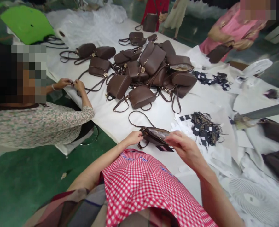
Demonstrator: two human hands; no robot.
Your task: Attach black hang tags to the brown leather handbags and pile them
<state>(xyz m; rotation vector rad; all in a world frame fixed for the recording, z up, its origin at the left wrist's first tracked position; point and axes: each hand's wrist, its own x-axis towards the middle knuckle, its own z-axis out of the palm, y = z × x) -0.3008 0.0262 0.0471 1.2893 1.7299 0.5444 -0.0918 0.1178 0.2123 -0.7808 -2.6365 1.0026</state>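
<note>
A small dark brown handbag (151,136) lies in front of me at the table's near edge. Its top gapes, showing clear plastic inside, and its thin strap loops away across the white surface. My left hand (134,138) is closed on the bag's left end, by the strap fitting. At the opposite end my right hand (182,145) has its fingers pinched at the rim of the opening; the exact grip is partly hidden. A black tag (165,148) hangs at the bag's near side, just under my right fingers.
A heap of similar brown handbags (151,60) covers the table's middle. Black tags (206,129) lie piled right of my bag. A co-worker's hands (79,85) handle a strap at left. A grey pole (262,112) and a white fan (251,198) stand at right.
</note>
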